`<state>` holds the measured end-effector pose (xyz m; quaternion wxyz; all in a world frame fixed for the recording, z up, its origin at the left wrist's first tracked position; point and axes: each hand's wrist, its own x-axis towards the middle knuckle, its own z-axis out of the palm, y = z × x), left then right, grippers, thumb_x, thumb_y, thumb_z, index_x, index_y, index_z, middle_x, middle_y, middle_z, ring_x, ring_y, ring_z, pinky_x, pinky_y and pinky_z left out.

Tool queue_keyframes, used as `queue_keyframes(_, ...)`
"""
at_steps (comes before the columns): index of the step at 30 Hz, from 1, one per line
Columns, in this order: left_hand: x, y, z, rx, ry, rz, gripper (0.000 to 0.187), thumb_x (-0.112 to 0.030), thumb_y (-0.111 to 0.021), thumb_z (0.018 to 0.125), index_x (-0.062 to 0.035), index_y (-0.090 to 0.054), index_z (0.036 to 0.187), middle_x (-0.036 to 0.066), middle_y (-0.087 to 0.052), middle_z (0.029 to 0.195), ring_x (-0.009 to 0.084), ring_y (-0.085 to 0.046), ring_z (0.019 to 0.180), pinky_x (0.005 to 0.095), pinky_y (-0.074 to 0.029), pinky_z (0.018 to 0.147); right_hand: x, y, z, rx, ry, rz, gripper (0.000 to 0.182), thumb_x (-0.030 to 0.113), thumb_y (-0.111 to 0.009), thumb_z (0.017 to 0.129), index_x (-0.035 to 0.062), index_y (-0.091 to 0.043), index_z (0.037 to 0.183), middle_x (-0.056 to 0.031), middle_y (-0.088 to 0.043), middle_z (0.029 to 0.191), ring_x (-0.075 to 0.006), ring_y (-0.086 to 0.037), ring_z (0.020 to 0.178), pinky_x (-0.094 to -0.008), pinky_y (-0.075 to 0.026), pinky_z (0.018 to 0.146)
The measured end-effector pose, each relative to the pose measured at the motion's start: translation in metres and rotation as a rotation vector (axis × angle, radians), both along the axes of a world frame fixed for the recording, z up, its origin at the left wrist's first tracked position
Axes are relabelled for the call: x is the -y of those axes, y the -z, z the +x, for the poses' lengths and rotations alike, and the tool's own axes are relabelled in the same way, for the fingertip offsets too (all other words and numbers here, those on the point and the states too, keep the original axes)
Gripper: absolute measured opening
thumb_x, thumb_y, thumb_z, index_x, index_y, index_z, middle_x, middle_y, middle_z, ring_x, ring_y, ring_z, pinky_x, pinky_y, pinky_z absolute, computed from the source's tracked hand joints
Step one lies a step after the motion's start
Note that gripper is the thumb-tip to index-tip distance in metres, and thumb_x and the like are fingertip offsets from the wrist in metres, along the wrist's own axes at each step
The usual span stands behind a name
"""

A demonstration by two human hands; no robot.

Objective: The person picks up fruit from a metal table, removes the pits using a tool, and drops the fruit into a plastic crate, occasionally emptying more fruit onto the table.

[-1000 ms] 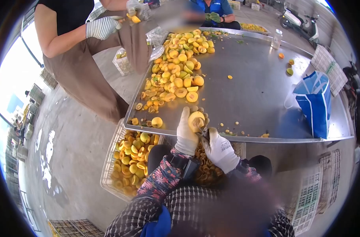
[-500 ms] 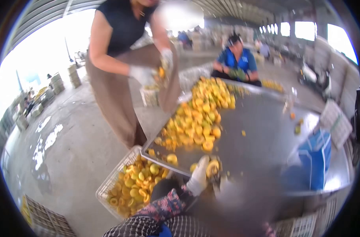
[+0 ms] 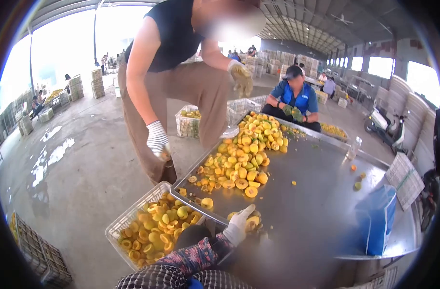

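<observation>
Cut fruit [image 3: 252,223] is in the left hand [image 3: 236,228], at the worktop's near edge. White glove, fingers part-closed round the fruit, tips mostly hidden. Right hand doesn't show: blur covers near right, so can't tell its fingers or any hold. Crate [image 3: 136,208] of cut fruit on the near left, beside the worktop [image 3: 316,183]. Blue bag [image 3: 380,219] on the worktop's right. Fruit pile [image 3: 249,154] along the left side, reaching toward the far end. Standing person [image 3: 176,91] left of the pile, gloved hands held apart. Clear bottle [image 3: 354,147] upright near the far right edge. Seated person [image 3: 302,100] in a blue vest beyond the far end. Scooter [image 3: 387,126] parked far right.
</observation>
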<state>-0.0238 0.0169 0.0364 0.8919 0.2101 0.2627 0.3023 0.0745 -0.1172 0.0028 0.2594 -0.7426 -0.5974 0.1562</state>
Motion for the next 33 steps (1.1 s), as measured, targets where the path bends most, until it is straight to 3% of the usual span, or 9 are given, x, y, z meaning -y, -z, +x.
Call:
queue_keyframes(3,-0.006,0.031,0.004,0.026,0.06,0.25,0.031,-0.027,-0.06,0.097,0.0009,-0.059,0.111,0.009,-0.064,0.097,0.0212,-0.065,0.085,0.0346,-0.056,0.077,0.004,-0.004,0.002,-0.053,-0.018,0.013,0.044,0.02,-0.058,0.092,-0.0063,-0.041,0.123,-0.0333,-0.063,0.09,-0.0491,-0.062,0.086,-0.0519,-0.049,0.069)
queue_keyframes(5,0.004,0.024,0.005,0.043,0.016,0.145,0.03,-0.027,-0.06,0.098,0.0002,-0.06,0.11,0.009,-0.064,0.096,0.019,-0.065,0.085,0.0332,-0.056,0.078,0.007,0.022,0.005,-0.074,-0.028,0.166,0.042,0.018,-0.056,0.093,-0.006,-0.041,0.124,-0.0321,-0.063,0.094,-0.0458,-0.063,0.089,-0.0493,-0.05,0.072)
queue_keyframes(8,0.012,0.027,0.012,0.016,-0.082,0.173,0.028,-0.027,-0.059,0.098,-0.0005,-0.062,0.107,0.007,-0.065,0.092,0.0166,-0.065,0.084,0.032,-0.056,0.077,0.007,0.01,-0.005,-0.583,0.019,0.067,0.039,0.014,-0.055,0.094,-0.0051,-0.042,0.125,-0.0285,-0.063,0.101,-0.0421,-0.063,0.095,-0.0455,-0.05,0.077)
queue_keyframes(12,0.022,0.02,0.015,-0.054,-0.178,0.245,0.028,-0.028,-0.059,0.099,-0.0009,-0.064,0.1,0.006,-0.066,0.088,0.0152,-0.065,0.079,0.0313,-0.056,0.076,0.008,0.016,-0.008,-0.397,-0.012,0.274,0.037,0.014,-0.055,0.094,-0.0043,-0.042,0.124,-0.027,-0.063,0.1,-0.0442,-0.062,0.095,-0.0457,-0.05,0.077)
queue_keyframes(15,0.016,0.021,0.018,-0.099,-0.121,0.157,0.028,-0.028,-0.06,0.098,-0.0006,-0.065,0.096,0.006,-0.066,0.086,0.0159,-0.065,0.076,0.0304,-0.056,0.074,0.013,0.012,0.007,-0.041,-0.061,0.171,0.038,0.016,-0.056,0.093,-0.0042,-0.044,0.121,-0.0306,-0.063,0.097,-0.0477,-0.061,0.092,-0.0488,-0.05,0.076)
queue_keyframes(18,0.01,0.021,0.015,-0.149,-0.027,0.181,0.026,-0.027,-0.06,0.098,-0.0006,-0.065,0.097,0.006,-0.066,0.085,0.0165,-0.065,0.074,0.0298,-0.056,0.074,0.012,0.003,0.007,-0.143,0.008,0.005,0.039,0.019,-0.057,0.091,-0.0037,-0.045,0.119,-0.0331,-0.062,0.095,-0.0498,-0.06,0.091,-0.0516,-0.049,0.075)
queue_keyframes(23,0.018,0.03,0.02,-0.061,-0.187,0.18,0.028,-0.026,-0.057,0.099,-0.0012,-0.062,0.11,0.009,-0.065,0.098,0.0181,-0.065,0.087,0.0337,-0.057,0.077,0.003,0.023,-0.01,-0.593,-0.075,0.368,0.033,0.011,-0.051,0.098,-0.0042,-0.043,0.126,-0.0299,-0.063,0.09,-0.0442,-0.064,0.085,-0.0423,-0.052,0.076)
queue_keyframes(28,0.01,0.034,0.01,-0.015,-0.115,0.559,0.029,-0.025,-0.054,0.101,0.0009,-0.06,0.111,0.009,-0.065,0.099,0.0185,-0.064,0.088,0.0328,-0.055,0.077,0.006,0.011,0.004,-0.14,0.006,0.158,0.038,0.016,-0.058,0.094,-0.0041,-0.045,0.123,-0.0278,-0.063,0.085,-0.0448,-0.063,0.082,-0.0472,-0.051,0.07)
queue_keyframes(33,0.009,0.029,0.008,0.01,-0.048,0.447,0.035,-0.027,-0.059,0.098,0.0038,-0.057,0.114,0.01,-0.063,0.1,0.0196,-0.063,0.089,0.0333,-0.054,0.076,0.011,-0.007,-0.007,-0.353,0.007,0.161,0.038,0.018,-0.058,0.093,-0.0035,-0.043,0.121,-0.0285,-0.063,0.086,-0.0477,-0.062,0.083,-0.051,-0.049,0.07)
